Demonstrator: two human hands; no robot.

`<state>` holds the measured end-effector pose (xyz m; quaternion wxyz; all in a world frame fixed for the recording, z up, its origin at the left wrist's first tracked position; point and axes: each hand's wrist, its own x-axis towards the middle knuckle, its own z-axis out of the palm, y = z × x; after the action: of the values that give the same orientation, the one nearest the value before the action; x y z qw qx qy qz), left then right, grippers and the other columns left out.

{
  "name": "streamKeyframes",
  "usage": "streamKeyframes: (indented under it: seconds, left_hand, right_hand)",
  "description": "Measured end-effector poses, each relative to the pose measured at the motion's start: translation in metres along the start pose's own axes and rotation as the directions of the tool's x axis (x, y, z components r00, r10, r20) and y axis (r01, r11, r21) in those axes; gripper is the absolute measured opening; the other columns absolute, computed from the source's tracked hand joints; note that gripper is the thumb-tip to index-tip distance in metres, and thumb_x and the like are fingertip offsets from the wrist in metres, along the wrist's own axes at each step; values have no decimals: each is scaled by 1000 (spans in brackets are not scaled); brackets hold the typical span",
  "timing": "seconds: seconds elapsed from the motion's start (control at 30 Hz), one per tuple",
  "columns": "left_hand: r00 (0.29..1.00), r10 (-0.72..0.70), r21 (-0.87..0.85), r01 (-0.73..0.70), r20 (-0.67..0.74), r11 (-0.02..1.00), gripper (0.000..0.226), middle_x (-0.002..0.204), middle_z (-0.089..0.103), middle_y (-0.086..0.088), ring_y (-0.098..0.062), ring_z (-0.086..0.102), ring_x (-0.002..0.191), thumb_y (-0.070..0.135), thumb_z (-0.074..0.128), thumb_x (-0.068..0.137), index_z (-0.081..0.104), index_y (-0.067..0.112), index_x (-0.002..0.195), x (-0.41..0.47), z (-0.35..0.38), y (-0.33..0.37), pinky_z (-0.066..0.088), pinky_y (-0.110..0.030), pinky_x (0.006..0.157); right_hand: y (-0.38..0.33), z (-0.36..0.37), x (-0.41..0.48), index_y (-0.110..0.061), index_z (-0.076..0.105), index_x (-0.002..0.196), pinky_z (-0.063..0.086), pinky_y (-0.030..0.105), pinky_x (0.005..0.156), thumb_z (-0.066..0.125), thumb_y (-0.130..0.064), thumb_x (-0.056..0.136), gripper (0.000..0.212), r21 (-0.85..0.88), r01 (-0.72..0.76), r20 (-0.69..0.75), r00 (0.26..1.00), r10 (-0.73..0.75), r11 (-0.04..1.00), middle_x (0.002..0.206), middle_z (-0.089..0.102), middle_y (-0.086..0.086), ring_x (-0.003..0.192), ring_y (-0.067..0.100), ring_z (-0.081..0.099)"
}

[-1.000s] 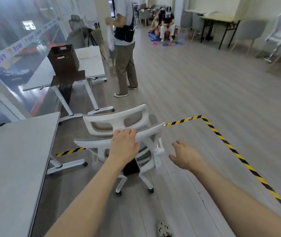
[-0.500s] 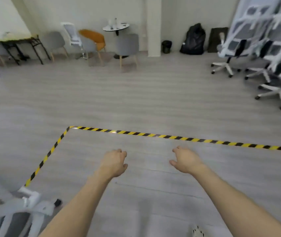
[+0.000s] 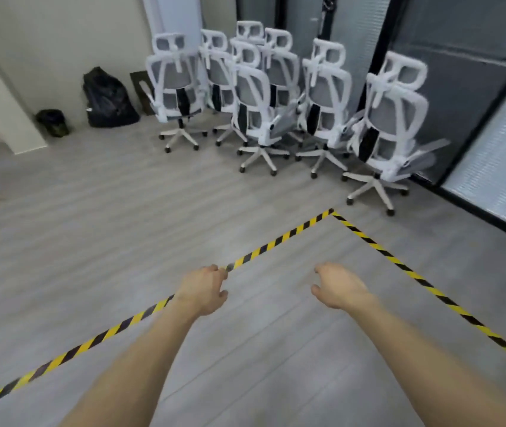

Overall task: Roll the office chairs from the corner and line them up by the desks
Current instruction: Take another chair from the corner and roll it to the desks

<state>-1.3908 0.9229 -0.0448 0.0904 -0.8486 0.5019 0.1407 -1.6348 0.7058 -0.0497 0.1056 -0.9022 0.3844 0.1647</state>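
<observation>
While both hands hang empty above the floor, the scene reads as follows.

Office chairs: a tight cluster of white-framed, grey-mesh office chairs [image 3: 276, 97] stands in the upper centre and upper right of the frame, packed into the corner with their backs toward the camera and their wheeled bases on the floor.
Nearest chair: the rightmost chair [image 3: 390, 131] stands closest to the tape corner, just beyond it.
Left hand: the left hand [image 3: 204, 289] sits at lower centre, fingers loosely curled, holding nothing, well apart from the chairs.
Right hand: the right hand [image 3: 338, 288] is beside it to the right, fingers half open and relaxed, also empty.
Tape: yellow-and-black striped tape [image 3: 276, 241] runs on the floor from the lower left up to a corner at centre right, then down toward the lower right edge.
Bag: a black bag [image 3: 108, 98] rests against the wall at upper left.
Bin: a small dark bin [image 3: 53, 121] sits left of the bag.
Partition: dark-framed glass panels [image 3: 476, 72] fill the upper right.
</observation>
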Motion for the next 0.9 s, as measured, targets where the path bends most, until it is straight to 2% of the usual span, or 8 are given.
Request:
streamKeyframes:
  seconds: [0.2,0.33,0.4,0.57,0.7,0.9]
  left_hand:
    - [989,148,70,-147,1,987,41,133,63,-2,-30,64,122,45,56,106,59,24,140,179,-53,56,54,-41,95]
    - [969,246,123,-245,5,962,40,134,63,-1,-28,65,121,43,55,108,58,23,143,316,-80,96,49,-38,86]
    - [958,286,139,-285,11,948,43,137,63,-1,-28,65,123,44,54,109,56,23,146,384,-101,116,49,-39,87]
    - [925,379,154,-379,28,912,46,141,62,-3,-30,65,124,43,55,110,53,22,151,527,-177,182,53,-41,95]
    - [892,453,216,-443,2,870,46,143,64,-3,-30,65,125,44,55,110,53,23,151,626,-235,244,54,-41,91]
    - [871,490,251,-469,-28,847,48,144,63,-3,-29,65,127,45,55,110,54,23,153,781,-288,332,54,-42,94]
  right_hand:
    - [111,-32,100,-16,56,143,54,45,105,54,-46,105,48,112,-204,1,979,205,973,142,61,5,130,29,60]
    - [175,-61,187,-18,59,136,58,42,89,53,-48,105,43,114,-265,-32,962,270,958,133,64,3,116,27,65]
    - [204,-82,229,-18,59,135,55,40,82,53,-45,105,41,121,-299,-24,952,304,947,132,64,3,115,27,65]
    - [279,-144,316,-18,58,136,56,41,89,52,-44,106,40,179,-377,-16,923,386,909,130,64,4,118,28,64]
    - [349,-179,379,-18,57,140,55,43,97,53,-45,106,43,259,-429,-45,890,454,866,133,61,5,125,29,60]
    - [471,-215,501,-16,60,130,56,43,95,53,-43,105,38,284,-451,-74,869,489,846,129,64,7,117,30,63]
